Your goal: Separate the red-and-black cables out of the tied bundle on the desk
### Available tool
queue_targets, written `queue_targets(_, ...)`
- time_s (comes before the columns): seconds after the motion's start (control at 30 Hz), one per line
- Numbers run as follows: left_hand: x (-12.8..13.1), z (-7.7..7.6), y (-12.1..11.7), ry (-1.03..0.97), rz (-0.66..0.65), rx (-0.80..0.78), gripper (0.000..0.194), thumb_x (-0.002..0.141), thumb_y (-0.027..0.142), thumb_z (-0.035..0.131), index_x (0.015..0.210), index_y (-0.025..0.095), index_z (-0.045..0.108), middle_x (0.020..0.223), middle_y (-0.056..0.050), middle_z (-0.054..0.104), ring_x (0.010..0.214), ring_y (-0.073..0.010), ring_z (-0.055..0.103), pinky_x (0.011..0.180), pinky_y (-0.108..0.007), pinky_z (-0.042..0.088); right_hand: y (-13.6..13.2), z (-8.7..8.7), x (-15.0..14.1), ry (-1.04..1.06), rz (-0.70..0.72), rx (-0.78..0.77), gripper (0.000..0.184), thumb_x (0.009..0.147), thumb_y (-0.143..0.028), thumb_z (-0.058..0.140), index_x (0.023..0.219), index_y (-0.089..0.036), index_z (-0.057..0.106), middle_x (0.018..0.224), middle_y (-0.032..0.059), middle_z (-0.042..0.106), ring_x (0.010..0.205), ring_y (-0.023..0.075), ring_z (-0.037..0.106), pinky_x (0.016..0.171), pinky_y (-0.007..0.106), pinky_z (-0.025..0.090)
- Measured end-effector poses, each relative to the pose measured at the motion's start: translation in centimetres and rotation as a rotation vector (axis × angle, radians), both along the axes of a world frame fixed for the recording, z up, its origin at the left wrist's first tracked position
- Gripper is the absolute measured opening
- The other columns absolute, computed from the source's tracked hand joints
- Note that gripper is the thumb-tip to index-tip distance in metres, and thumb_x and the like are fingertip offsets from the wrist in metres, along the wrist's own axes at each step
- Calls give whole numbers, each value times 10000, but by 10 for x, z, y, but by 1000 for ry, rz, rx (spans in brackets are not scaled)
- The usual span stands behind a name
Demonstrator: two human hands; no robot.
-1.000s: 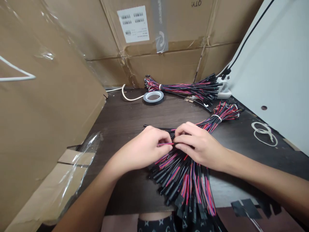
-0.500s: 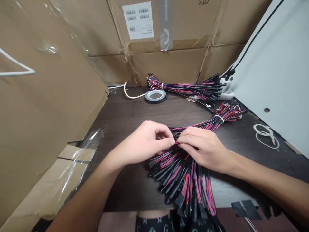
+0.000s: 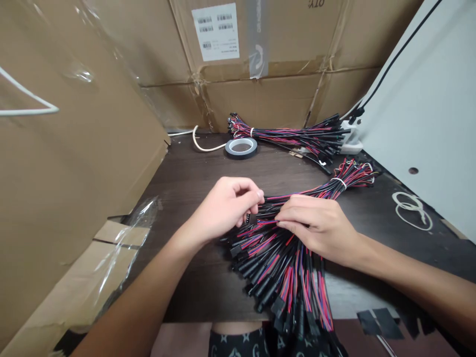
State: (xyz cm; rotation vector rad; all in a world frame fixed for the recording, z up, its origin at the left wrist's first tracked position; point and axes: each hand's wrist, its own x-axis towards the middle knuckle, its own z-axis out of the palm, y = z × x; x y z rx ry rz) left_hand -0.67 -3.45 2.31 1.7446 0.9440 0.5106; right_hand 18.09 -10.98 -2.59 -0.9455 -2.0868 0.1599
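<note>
A bundle of red, blue and black cables point(image 3: 266, 248) fans out over the dark table, its black connectors toward the front edge. My right hand point(image 3: 314, 223) lies over the bundle, thumb and fingertips pinched on thin red and blue wires. Just left of it, my left hand point(image 3: 234, 206) is closed at the bundle's upper left, thumb against the curled index finger. Whatever sits between those fingertips is hidden. Below them a small black connector point(image 3: 250, 218) shows. A white tie point(image 3: 338, 183) binds the bundle at its far right.
Behind lies a second tied cable bundle point(image 3: 286, 133), beside a roll of black tape point(image 3: 241, 148). Cardboard boxes point(image 3: 82, 148) wall the left and back, a white panel point(image 3: 427, 109) the right. A coiled white cord point(image 3: 412, 210) rests at right. Black tape pieces point(image 3: 379, 322) hang off the front edge.
My left hand has moved slightly up and left, parting from my right fingertips. The small black connector now shows under it. My right hand keeps its pinch, nearly still.
</note>
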Motion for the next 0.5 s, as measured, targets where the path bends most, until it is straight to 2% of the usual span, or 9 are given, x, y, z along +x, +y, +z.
queue_targets(0.17,2,-10,-1,181,-196,309,149,793,102,535,704,145,648,610,29,572,547,-95,493,530,-202,375,2,-1,1,50,-78,21,91,898,-90,560,866,-134,632,756,42,640,682,122,568,636,251,476)
queue_targets(0.3,2,-10,-1,223,-263,369,164,824,86,547,741,153,671,624,41,602,566,-98,517,596,-215,389,3,-1,1,52,-123,85,130,897,-70,533,987,-121,611,777,44,626,690,122,564,623,246,477)
queue_targets(0.37,0,-10,2,268,-204,427,162,825,79,549,752,157,672,647,35,628,580,-108,534,612,-225,392,2,0,0,39,-130,82,154,895,-67,527,1016,-121,604,778,43,625,688,123,565,613,245,479)
queue_targets(0.5,-5,-14,11,500,22,630,183,839,113,513,728,161,650,684,-10,634,628,-153,544,631,-271,380,1,1,-2,21,-110,67,102,891,-73,532,920,-138,606,798,52,649,705,131,581,649,260,499)
